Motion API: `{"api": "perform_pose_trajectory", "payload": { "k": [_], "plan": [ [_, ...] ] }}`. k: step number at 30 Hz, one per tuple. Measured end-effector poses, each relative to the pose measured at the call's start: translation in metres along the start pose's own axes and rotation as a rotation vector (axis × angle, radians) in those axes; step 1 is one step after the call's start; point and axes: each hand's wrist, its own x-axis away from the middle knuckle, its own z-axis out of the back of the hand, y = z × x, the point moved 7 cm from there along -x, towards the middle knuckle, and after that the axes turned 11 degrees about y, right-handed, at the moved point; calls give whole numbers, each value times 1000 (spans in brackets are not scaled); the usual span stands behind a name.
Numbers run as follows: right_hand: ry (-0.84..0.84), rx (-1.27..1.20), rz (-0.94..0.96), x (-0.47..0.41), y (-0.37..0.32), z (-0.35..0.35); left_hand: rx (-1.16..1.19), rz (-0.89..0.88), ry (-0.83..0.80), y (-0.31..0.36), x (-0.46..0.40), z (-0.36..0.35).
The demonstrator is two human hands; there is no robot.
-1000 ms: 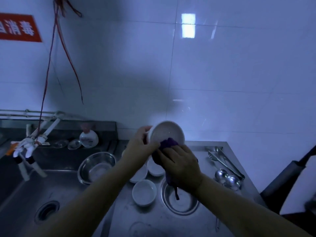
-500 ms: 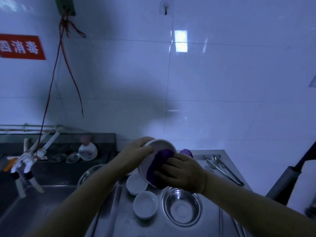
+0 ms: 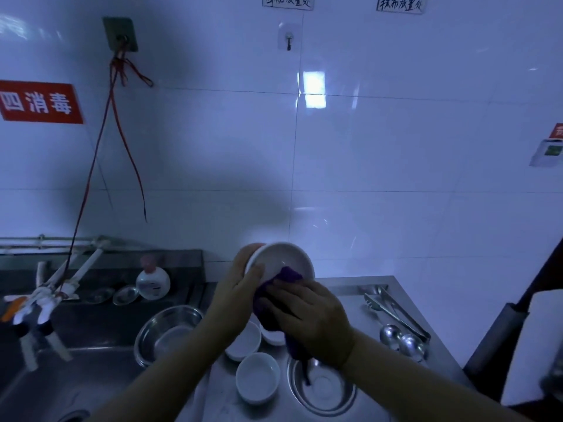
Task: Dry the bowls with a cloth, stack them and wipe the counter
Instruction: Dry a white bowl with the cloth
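Tilting white bowl (image 3: 281,261) above bench (image 3: 344,289), gripped by left hand (image 3: 236,295), exposing inside to purple cloth (image 3: 271,303) pinched in right hand (image 3: 310,315).

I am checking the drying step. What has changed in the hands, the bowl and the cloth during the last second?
The purple cloth under the right hand went from the bowl's lower rim into its hollow, then back toward the lower edge. The left hand kept gripping the white bowl, tilting it slightly. Bowls on the counter stayed put.

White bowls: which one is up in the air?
The white bowl that the left hand holds; the other white bowls sit on the counter.
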Motion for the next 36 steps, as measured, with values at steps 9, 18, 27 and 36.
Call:
{"api": "perform_pose_trajectory", "payload": {
  "k": [9, 18, 27, 36],
  "plan": [
    [-60, 67, 45, 0, 11, 5, 42, 226, -139, -6, -4, -7],
    [0, 32, -65, 9, -6, -4, -25, 29, -37, -7, 1, -4],
    [-44, 32, 70, 7, 2, -2, -22, 235, -168, -13, -11, 2],
    [41, 28, -185, 4, -15, -5, 18, 28, 12, -11, 8, 1]
  ]
}}
